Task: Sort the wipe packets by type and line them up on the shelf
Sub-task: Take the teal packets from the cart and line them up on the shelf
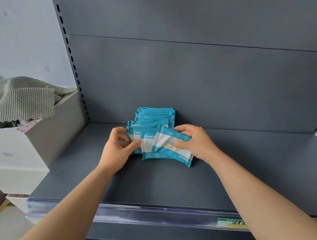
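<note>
Several teal-and-white wipe packets stand in a row [155,117] on the dark grey shelf [150,183], running from the back panel toward me. My left hand [119,145] pinches the left edge of the front upright packets [134,137]. My right hand [193,142] grips the frontmost packet [168,146], thumb on its face, fingers behind. That packet is tilted, its right end lower, leaning against the one behind it [148,146].
A cardboard box [42,141] stands left of the shelf with a striped green cloth [21,98] draped over it. The slotted upright [71,54] marks the shelf's left side. A clear price rail [158,215] with a green label [231,222] runs along the front edge.
</note>
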`<state>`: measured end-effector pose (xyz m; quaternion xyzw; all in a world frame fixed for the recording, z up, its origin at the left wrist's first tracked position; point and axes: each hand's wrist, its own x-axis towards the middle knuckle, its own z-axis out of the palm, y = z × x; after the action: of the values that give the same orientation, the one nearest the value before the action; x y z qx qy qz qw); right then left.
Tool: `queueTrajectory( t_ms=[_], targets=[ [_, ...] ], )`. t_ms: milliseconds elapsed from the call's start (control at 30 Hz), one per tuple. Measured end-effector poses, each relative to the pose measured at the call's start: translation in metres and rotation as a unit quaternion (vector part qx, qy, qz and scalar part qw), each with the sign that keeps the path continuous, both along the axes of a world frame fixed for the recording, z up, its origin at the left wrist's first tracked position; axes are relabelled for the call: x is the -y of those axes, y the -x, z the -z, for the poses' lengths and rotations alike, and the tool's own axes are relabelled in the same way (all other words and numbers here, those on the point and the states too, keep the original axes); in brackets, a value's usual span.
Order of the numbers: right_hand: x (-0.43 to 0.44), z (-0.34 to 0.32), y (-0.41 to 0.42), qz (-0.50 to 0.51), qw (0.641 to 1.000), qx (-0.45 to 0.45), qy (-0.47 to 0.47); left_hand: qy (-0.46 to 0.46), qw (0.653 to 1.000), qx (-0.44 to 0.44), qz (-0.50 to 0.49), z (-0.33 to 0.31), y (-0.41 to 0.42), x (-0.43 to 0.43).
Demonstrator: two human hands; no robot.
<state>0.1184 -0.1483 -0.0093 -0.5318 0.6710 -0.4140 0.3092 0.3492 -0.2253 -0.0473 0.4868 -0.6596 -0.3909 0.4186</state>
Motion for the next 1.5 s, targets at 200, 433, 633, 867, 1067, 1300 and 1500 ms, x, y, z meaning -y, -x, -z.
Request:
queueTrajectory(
  t_ms=[200, 433, 633, 867, 1067, 1300, 1500],
  targets=[
    [0.01, 0.008, -0.004, 0.028, 0.995, -0.092, 0.006, -0.031, 0.998, 0.05, 0.024, 0.001, -0.001, 0.007],
    [-0.001, 0.009, 0.01, 0.063, 0.985, -0.154, -0.047, -0.033, 0.997, 0.051, 0.048, 0.002, -0.004, 0.011],
    [0.016, 0.012, -0.037, 0.013, 0.98, -0.193, 0.038, -0.093, 0.988, 0.01, 0.124, -0.004, -0.012, 0.007],
    [0.006, 0.023, -0.025, 0.055, 0.988, -0.136, -0.053, -0.07, 0.99, 0.071, 0.1, -0.001, -0.016, 0.013],
    [0.004, 0.024, -0.022, 0.036, 0.997, -0.062, 0.001, -0.115, 0.98, 0.003, 0.162, -0.002, 0.0, 0.014],
    [0.002, 0.029, -0.011, 0.04, 0.991, -0.126, -0.011, 0.004, 0.994, 0.104, 0.017, -0.002, 0.0, 0.007],
    [0.003, 0.027, -0.019, -0.008, 0.997, -0.074, 0.014, -0.138, 0.981, -0.046, 0.128, -0.009, 0.004, 0.002]
  ],
)
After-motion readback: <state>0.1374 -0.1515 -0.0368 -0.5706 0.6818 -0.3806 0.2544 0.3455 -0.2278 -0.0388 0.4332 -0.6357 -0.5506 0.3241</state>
